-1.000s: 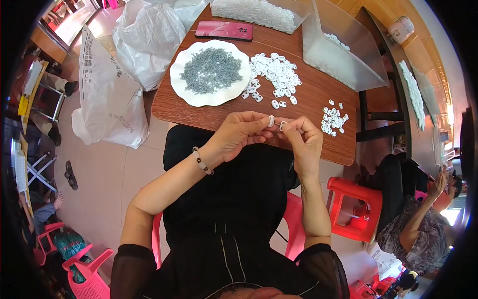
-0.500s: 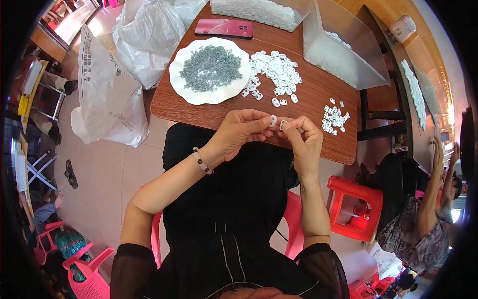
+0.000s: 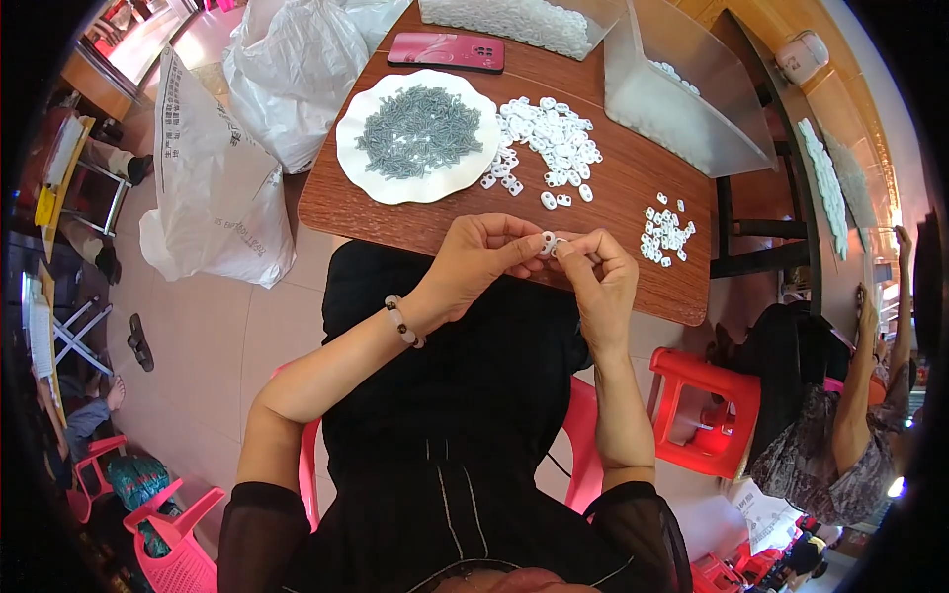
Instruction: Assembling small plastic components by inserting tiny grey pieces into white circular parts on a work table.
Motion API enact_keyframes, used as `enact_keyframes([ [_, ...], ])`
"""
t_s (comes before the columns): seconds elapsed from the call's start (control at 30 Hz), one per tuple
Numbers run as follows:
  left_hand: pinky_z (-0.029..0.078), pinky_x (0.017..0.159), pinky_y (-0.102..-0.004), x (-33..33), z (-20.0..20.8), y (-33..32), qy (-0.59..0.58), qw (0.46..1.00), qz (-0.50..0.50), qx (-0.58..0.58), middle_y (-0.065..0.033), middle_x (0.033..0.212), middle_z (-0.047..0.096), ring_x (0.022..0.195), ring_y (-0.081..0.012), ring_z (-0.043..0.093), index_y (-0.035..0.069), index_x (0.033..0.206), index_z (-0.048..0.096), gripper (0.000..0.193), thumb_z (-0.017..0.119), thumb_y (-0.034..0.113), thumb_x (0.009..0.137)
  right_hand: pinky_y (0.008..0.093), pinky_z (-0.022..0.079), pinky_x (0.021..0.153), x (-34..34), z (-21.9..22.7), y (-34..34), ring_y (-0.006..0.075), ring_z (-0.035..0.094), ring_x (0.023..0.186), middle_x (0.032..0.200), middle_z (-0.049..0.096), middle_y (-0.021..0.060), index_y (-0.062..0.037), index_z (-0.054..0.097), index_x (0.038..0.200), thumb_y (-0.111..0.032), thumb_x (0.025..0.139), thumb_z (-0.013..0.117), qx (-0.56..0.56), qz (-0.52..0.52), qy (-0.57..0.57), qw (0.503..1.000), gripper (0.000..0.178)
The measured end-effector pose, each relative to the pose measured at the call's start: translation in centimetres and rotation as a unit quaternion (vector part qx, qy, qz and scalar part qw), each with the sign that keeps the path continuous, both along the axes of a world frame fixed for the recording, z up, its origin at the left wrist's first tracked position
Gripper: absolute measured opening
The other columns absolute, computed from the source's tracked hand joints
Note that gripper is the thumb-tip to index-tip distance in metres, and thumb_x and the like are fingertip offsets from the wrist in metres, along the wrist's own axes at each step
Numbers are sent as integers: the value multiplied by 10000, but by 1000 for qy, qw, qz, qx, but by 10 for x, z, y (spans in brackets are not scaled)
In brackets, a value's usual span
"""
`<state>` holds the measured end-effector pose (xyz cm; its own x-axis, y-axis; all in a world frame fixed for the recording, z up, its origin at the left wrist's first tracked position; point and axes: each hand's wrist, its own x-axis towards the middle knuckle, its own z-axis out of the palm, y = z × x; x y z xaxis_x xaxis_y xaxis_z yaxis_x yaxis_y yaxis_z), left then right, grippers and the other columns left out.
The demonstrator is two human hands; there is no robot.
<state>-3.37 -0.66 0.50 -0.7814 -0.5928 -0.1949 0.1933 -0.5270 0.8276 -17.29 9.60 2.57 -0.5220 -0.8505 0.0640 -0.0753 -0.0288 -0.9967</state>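
Observation:
Over the near edge of the brown table, my left hand (image 3: 486, 259) pinches a small white oval piece with two holes (image 3: 548, 240) between thumb and fingers. My right hand (image 3: 603, 275) pinches a smaller white piece (image 3: 560, 248) close against it; the fingertips cover much of both, and I cannot tell whether they are joined. Just beyond my hands lie a heap of white two-holed pieces (image 3: 547, 136) and a scalloped white plate (image 3: 354, 178) with many short grey pins (image 3: 420, 133). A smaller heap of little white pieces (image 3: 666, 237) is at the table's right.
A pink phone (image 3: 445, 52) lies behind the plate. Clear bins (image 3: 682, 114) holding white pieces stand along the back and right of the table (image 3: 395, 219). White sacks (image 3: 222, 208) are at the left, a red stool (image 3: 667, 410) at the right. Another person (image 3: 820, 445) sits far right.
The two white pieces have come together, my right hand's piece now against the left one. My left hand has shifted slightly right. The other person's arms have moved.

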Motion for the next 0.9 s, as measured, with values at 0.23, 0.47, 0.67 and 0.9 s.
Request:
enact_keyframes([
  [0.23, 523, 702, -215, 2, 4, -1, 0, 1000, -1, -28, -64, 895, 694, 767, -91, 645, -8, 1040, 671, 235, 676, 177, 895, 176, 433, 649, 0, 3, 0, 22, 537, 723, 944, 683, 83, 9, 619, 825, -29, 868, 658, -17, 31, -35, 999, 70],
  [0.47, 512, 686, -206, 7, 12, -5, 31, 999, -35, -19, -35, 845, 682, 745, -72, 624, 1, 1032, 684, 244, 684, 199, 890, 257, 500, 836, -6, 8, 2, 131, 617, 932, 1070, 654, 127, 36, 599, 993, -44, 887, 655, -40, 107, -114, 987, 144],
  [0.67, 485, 652, -196, 9, 10, -9, 50, 996, -68, -40, -19, 795, 666, 713, -67, 604, 19, 999, 701, 231, 686, 221, 889, 315, 510, 907, 0, 20, 0, 185, 604, 1031, 1154, 601, 142, 63, 530, 1258, -103, 927, 610, -25, 167, -139, 976, 378],
  [0.9, 475, 638, -197, 9, 16, -9, 43, 996, -79, 14, -31, 794, 666, 706, -74, 586, 19, 966, 706, 238, 710, 236, 869, 321, 520, 907, -7, 12, 0, 199, 602, 1047, 1237, 548, 131, 63, 552, 1246, -149, 931, 611, -55, 210, -99, 971, 384],
])
